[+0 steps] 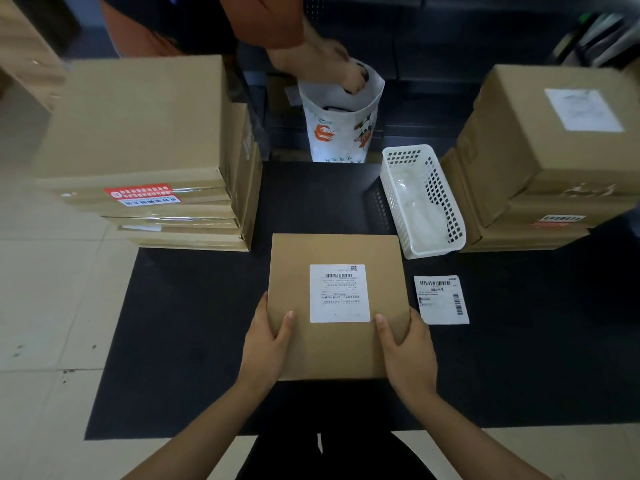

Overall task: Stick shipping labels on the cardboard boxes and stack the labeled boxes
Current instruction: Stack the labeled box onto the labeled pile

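Left hand [268,336] and right hand [405,344] grip the near corners of one box [337,306], thumbs on top, fingers wrapped around the side edges. Box sits flat on the black mat [180,341], centre front, directly before the person. Label [339,293] is already on its top face, lying flat, roughly centred, so sticking looks done for this one; what remains for it is the move to a stack. Right stack [540,161] shows a white label on its top box, so it is probably the finished pile. Left stack [145,150] shows a bare top face, likely the unlabeled supply, several boxes deep, so a good share of the work seems left. Spare label [441,299] lies loose on the mat just right of the held box, apart from it, ready for the next one. White basket [422,199] stands beyond it, contents unclear. A second person's hand [332,64] reaches into a printed bag [341,119] at the far side.
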Demonstrator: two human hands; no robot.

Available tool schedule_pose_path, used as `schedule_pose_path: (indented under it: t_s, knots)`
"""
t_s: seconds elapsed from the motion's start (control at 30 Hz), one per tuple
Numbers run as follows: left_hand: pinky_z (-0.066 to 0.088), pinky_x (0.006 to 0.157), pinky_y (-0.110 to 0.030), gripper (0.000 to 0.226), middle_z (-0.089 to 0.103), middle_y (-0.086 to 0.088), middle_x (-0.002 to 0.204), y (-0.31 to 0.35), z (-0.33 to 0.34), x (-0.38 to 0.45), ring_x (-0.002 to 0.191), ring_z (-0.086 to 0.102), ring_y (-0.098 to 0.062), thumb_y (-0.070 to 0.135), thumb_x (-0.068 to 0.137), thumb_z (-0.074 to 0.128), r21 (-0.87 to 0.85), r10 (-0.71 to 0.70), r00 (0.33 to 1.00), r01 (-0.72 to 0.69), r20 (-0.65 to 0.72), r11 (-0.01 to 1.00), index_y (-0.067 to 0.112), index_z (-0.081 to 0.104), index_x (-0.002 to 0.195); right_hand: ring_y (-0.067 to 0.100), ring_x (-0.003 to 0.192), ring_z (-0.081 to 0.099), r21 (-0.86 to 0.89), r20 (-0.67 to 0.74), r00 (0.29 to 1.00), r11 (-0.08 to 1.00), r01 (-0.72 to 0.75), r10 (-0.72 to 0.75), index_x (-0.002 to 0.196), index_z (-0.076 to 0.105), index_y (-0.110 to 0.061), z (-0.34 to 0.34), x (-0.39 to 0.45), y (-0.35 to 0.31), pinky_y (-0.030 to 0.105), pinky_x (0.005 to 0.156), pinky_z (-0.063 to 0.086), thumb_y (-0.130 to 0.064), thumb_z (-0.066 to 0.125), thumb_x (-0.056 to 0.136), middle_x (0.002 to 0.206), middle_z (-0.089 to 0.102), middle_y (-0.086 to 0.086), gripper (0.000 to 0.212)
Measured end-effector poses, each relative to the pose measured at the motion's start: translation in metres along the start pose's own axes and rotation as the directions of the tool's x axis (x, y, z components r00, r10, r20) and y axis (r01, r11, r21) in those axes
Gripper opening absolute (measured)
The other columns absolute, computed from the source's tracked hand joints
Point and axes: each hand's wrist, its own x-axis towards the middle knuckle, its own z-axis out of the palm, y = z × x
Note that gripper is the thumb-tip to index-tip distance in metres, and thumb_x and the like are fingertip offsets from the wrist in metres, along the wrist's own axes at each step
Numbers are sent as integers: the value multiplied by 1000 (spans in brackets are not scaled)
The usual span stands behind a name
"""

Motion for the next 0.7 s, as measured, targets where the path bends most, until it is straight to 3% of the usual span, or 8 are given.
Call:
schedule_pose_path:
  t_s: [0.27,0.53,0.7]
  knots:
    - [43,96,-33,64,51,7,133,35,-14,9,114,52,-13,43,92,54,-10,85,996,-85,-1,996,25,28,148,15,114,55,20,-82,997,1000,1,1,131,46,-28,-15,4,-26,45,93,49,-85,38,74,125,57,-8,81]
    - [44,97,-33,59,55,5,131,67,2,6,113,54,-14,39,93,56,-39,138,990,-138,2,990,23,34,146,10,103,58,69,-136,991,998,6,4,121,52,-33,-50,9,-34,40,86,51,-81,41,75,114,60,-14,67]
    - [41,90,-27,58,56,6,123,84,24,-14,106,53,-12,38,92,57,-52,139,989,-141,-45,989,24,37,144,8,102,57,72,-129,991,997,38,-29,120,52,-33,-76,16,-24,37,84,51,-77,43,78,113,60,-14,61]
